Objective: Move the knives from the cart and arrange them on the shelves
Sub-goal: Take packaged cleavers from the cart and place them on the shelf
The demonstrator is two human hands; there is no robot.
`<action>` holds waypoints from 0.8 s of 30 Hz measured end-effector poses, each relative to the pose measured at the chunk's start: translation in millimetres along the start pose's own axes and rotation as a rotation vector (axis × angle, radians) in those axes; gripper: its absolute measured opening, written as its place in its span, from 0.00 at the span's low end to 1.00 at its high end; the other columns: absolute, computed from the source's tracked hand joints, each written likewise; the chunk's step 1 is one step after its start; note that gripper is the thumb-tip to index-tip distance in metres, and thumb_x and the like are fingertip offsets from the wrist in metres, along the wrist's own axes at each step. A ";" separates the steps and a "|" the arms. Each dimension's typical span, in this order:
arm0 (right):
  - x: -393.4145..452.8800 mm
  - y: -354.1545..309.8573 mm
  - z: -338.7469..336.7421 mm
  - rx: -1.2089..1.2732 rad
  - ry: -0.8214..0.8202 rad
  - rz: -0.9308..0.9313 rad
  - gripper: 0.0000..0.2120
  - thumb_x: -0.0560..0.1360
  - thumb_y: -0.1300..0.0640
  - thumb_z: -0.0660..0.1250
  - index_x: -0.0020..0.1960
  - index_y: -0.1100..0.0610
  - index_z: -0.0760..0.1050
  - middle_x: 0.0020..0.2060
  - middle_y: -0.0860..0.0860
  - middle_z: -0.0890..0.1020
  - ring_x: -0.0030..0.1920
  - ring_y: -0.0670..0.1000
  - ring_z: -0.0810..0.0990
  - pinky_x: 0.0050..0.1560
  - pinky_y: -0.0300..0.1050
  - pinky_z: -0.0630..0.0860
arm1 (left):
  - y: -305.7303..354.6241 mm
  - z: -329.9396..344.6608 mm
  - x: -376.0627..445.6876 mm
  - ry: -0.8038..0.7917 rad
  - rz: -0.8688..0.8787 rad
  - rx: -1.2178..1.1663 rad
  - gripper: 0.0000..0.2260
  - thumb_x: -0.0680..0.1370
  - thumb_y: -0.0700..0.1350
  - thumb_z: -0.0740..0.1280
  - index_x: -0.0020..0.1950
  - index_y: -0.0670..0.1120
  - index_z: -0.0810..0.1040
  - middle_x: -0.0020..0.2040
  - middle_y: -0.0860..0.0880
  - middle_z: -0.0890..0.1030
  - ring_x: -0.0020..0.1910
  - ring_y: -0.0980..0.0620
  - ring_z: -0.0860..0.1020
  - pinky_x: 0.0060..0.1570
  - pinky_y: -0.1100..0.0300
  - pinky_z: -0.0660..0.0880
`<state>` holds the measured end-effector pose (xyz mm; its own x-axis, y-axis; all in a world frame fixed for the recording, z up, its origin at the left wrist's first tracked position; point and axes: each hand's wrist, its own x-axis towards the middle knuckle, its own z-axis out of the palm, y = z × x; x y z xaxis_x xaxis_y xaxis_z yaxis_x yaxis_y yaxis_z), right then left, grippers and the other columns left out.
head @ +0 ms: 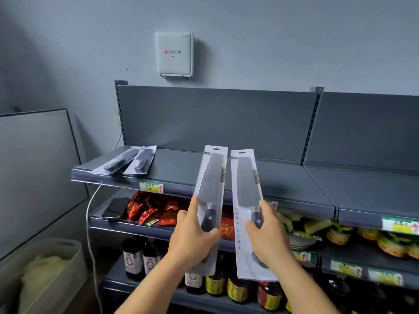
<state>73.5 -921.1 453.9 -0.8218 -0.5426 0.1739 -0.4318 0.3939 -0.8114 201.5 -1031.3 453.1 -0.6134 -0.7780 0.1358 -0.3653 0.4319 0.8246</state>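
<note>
My left hand grips a packaged cleaver by its black handle, with the blade end pointing up toward the top shelf. My right hand holds a second packaged cleaver the same way, just right of the first. Both packs hover in front of the top shelf's front edge. Two more packaged knives, one beside the other, lie flat on the shelf's left end. The cart is out of view.
The lower shelves hold red snack packs, a phone, dark sauce bottles and green-yellow packets. A white box hangs on the wall above. A white bin and a leaning panel stand at left.
</note>
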 end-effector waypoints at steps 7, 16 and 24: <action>77.4 -43.3 63.6 -0.009 -0.092 -0.042 0.21 0.75 0.56 0.62 0.68 0.52 0.67 0.54 0.53 0.76 0.44 0.54 0.77 0.34 0.40 0.71 | -18.4 -52.7 76.1 0.100 -0.105 0.122 0.37 0.72 0.49 0.68 0.77 0.53 0.54 0.68 0.48 0.60 0.49 0.49 0.75 0.50 0.57 0.75; 175.4 -72.8 144.8 0.034 -0.280 -0.001 0.13 0.75 0.58 0.61 0.59 0.53 0.70 0.52 0.58 0.77 0.34 0.51 0.72 0.29 0.39 0.65 | -29.2 -74.7 187.7 0.120 -0.251 0.343 0.32 0.70 0.48 0.67 0.73 0.49 0.59 0.65 0.46 0.62 0.54 0.44 0.76 0.48 0.57 0.70; 236.0 -97.4 182.8 -0.073 -0.335 -0.030 0.12 0.76 0.57 0.60 0.59 0.56 0.70 0.61 0.59 0.72 0.45 0.57 0.73 0.45 0.42 0.68 | -37.5 -73.0 253.3 0.074 -0.346 0.488 0.17 0.70 0.49 0.67 0.55 0.46 0.68 0.60 0.44 0.62 0.45 0.43 0.77 0.45 0.53 0.74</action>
<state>-10.5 -1223.1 472.0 -0.6455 -0.7637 -0.0055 -0.4897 0.4194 -0.7644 111.0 -1277.9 496.6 -0.3574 -0.9329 -0.0437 -0.8251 0.2935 0.4827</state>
